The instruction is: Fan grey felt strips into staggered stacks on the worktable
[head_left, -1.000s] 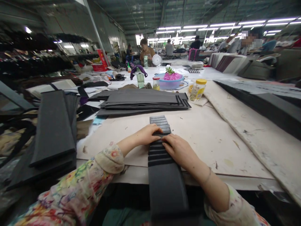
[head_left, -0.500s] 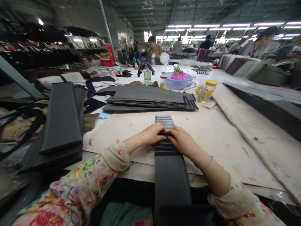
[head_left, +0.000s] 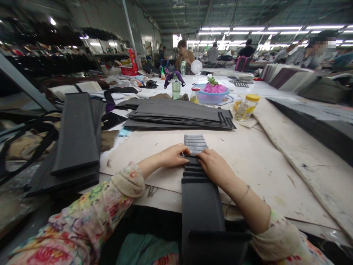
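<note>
Overlapping dark grey fabric panels run from my lap up onto the table, their black-bound ends stepped one behind another. At the far end lies a lighter grey piece with ridged rows. My left hand is at the left edge of the stack, finger and thumb bent around that edge. My right hand grips the right edge, its fingertips on top where the light and dark parts meet. The undersides of the panels and some fingertips are hidden.
Beyond my hands lies a pile of dark grey panels; another stack stands at left. Behind are a yellow-lidded jar, a red-lidded jar and a blue basin. A long board lies at right. Co-workers are farther back.
My left hand has drawn left, from the middle of the stack to its edge, opening a gap between my hands. My right hand stays nearly in place. The view has shifted slightly.
</note>
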Demonstrator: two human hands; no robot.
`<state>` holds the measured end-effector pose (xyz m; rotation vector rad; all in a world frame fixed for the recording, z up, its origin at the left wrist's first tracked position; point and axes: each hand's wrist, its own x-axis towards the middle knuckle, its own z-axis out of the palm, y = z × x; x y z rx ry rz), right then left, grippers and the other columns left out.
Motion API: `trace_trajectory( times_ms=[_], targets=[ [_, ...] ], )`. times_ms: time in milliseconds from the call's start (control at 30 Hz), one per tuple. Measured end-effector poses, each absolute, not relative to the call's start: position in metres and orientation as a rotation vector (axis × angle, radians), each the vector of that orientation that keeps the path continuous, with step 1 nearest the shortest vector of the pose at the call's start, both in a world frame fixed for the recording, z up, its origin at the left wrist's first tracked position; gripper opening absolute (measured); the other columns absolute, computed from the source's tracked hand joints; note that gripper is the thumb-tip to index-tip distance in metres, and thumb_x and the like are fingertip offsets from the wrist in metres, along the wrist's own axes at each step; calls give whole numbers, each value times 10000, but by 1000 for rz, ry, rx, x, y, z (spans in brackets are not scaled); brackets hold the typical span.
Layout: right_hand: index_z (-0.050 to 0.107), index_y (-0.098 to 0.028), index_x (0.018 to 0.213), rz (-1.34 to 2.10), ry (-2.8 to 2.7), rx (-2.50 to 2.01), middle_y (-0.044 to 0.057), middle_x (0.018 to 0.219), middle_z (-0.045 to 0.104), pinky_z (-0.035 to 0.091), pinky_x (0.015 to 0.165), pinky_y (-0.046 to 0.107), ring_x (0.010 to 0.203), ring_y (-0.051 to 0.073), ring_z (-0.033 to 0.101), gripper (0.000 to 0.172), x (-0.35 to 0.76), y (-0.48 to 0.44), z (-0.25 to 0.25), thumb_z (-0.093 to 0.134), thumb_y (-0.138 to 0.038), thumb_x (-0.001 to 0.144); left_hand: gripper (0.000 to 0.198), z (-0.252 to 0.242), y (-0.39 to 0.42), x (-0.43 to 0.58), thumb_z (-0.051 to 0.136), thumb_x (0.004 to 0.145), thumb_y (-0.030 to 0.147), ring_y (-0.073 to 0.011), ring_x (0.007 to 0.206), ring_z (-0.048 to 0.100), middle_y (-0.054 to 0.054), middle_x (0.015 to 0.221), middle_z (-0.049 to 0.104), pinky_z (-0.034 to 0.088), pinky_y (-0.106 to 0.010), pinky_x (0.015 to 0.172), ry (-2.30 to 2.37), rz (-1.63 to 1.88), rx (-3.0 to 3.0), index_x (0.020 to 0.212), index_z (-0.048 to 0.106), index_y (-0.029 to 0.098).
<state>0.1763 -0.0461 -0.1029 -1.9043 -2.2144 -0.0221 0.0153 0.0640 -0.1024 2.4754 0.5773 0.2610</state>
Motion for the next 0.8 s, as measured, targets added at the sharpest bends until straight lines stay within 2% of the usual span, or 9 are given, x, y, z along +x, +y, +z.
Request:
trace_trajectory(
  times_ms=[133, 333, 533, 667, 800],
  targets=[
    [571, -169, 1044, 9, -2242, -1850, 63, 930, 569, 404, 813, 291, 901, 176, 512, 228, 172, -43, -103, 439, -208, 863, 197, -104, 64, 16, 619, 719, 190, -169, 844, 520, -35, 884, 565, 410, -272, 758, 526, 276, 2526, 901, 563, 140],
    [620, -148, 875, -88, -2288, -1834, 78, 858, 565, 413, 761, 323, 830, 203, 505, 251, 164, -44, -102, 380, -221, 889, 122, -105, 56, 9, 530, 816, 230, -179, 885, 506, -53, 903, 560, 408, -300, 810, 443, 340, 2685, 889, 576, 143],
    [622, -180, 981, -34, -2233, -1778, 57, 859, 578, 425, 766, 301, 818, 178, 518, 259, 167, -49, -103, 405, -286, 888, 271, -116, 45, -10, 432, 863, 187, -173, 998, 486, -73, 1062, 554, 391, -308, 899, 460, 380, 2736, 1113, 536, 169],
    [629, -174, 999, -43, -2222, -1746, 65, 856, 582, 425, 785, 321, 832, 185, 518, 274, 167, -50, -106, 409, -292, 886, 326, -122, 43, -20, 391, 874, 186, -170, 1030, 484, -76, 1115, 556, 378, -311, 920, 491, 400, 2701, 1180, 502, 183],
    [637, -174, 980, -54, -2201, -1751, 63, 847, 580, 434, 776, 324, 835, 190, 517, 269, 166, -50, -107, 410, -280, 884, 277, -113, 57, -13, 418, 846, 229, -162, 960, 529, -54, 1033, 606, 393, -283, 877, 638, 279, 2529, 1060, 583, 170]
  ],
)
